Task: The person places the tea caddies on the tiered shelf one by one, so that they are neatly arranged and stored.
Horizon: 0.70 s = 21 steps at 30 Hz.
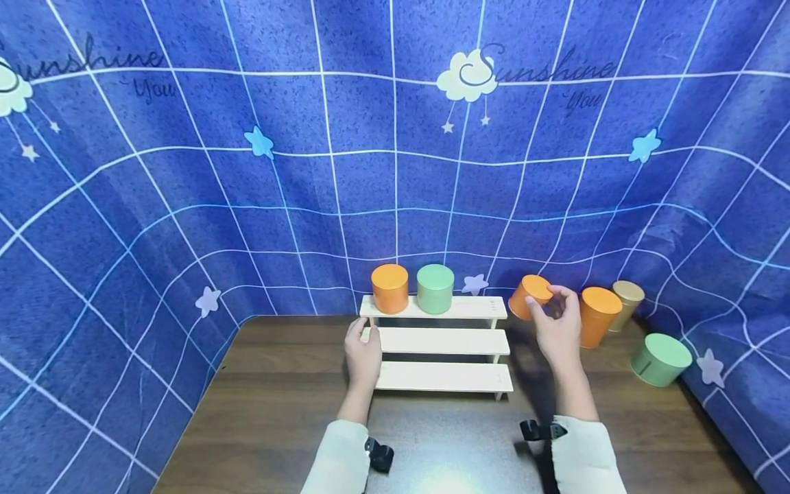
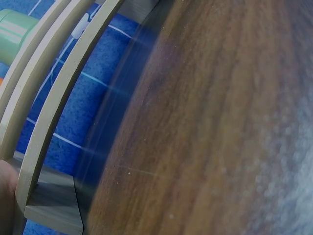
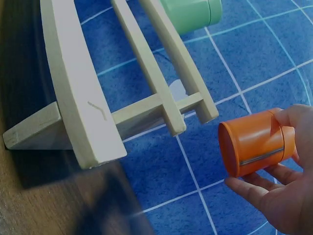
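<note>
Head view has the right hand (image 1: 558, 329) gripping a tilted orange tin (image 1: 529, 296) in the air, just off the right end of the wooden step shelf (image 1: 441, 341). The left hand (image 1: 362, 355) rests with relaxed fingers against the shelf's left end. An orange tin (image 1: 389, 288) and a green tin (image 1: 435, 288) sit up on the top step.

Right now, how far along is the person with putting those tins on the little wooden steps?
Two tins, an orange tin and a green tin, already stand on the top step of the wooden rack. The right hand holds another orange one in the air; the left hand touches the rack's end. Three tins still wait on the table.
</note>
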Available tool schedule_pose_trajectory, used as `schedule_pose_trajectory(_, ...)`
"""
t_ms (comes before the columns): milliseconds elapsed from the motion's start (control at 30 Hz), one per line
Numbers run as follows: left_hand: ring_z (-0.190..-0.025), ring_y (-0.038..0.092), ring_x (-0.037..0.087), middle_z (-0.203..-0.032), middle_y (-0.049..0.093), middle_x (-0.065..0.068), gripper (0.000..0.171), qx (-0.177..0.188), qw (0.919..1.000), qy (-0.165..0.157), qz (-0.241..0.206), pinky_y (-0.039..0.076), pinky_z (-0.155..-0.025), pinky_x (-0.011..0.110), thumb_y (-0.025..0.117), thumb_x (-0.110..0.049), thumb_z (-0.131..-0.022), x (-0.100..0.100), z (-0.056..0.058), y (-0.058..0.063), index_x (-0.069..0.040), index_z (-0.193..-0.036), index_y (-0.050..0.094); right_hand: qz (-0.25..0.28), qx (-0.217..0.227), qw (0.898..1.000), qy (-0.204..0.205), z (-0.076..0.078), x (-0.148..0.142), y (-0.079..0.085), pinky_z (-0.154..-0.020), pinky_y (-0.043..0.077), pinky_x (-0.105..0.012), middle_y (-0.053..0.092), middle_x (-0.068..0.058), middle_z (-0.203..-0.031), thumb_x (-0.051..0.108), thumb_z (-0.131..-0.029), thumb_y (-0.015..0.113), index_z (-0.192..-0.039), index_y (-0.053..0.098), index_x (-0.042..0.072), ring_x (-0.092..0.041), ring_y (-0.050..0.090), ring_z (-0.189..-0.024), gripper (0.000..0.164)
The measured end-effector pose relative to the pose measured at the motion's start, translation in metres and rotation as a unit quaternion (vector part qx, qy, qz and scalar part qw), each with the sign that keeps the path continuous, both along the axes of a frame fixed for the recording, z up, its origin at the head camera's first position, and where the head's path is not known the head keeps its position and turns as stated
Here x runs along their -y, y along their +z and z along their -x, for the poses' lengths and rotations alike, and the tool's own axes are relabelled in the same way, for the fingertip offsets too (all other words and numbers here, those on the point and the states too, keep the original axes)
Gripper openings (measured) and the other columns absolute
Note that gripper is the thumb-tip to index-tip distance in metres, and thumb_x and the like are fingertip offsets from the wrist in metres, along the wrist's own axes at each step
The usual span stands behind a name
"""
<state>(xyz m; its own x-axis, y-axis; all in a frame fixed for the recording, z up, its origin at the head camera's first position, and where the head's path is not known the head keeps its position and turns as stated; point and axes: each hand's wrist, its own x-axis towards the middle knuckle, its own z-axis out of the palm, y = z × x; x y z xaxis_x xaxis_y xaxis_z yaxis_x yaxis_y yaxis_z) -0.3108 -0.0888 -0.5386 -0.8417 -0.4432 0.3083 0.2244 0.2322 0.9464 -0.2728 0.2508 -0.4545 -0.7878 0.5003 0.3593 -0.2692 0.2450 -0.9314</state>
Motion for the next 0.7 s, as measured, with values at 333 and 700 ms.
schedule_pose_trajectory(333,-0.136,0.061,0.040,-0.135,0.069,0.023,0.034,-0.003,1.0000,0.007,0.006,0.044,-0.120,0.055,0.067,-0.005,-0.094,-0.001,-0.001,0.001,0.005,-0.126,0.072,-0.004,0.006,1.000,0.025,0.009,-0.002,-0.010,-0.081,0.050,-0.003,0.062,-0.005,-0.133,0.009,-0.094,0.078,-0.139,0.053,-0.001,0.001,0.060,-0.105,0.052)
schedule_pose_trajectory(700,-0.137,0.061,0.038,-0.137,0.069,0.021,0.035,0.002,0.9999,0.007,0.010,0.044,-0.120,0.054,0.067,-0.008,-0.095,0.000,0.001,-0.002,0.004,-0.127,0.072,-0.023,-0.006,0.998,0.057,-0.011,0.019,0.016,-0.083,0.050,-0.003,0.064,-0.030,-0.138,0.001,-0.092,0.078,-0.145,0.049,-0.008,0.006,0.060,-0.106,0.061)
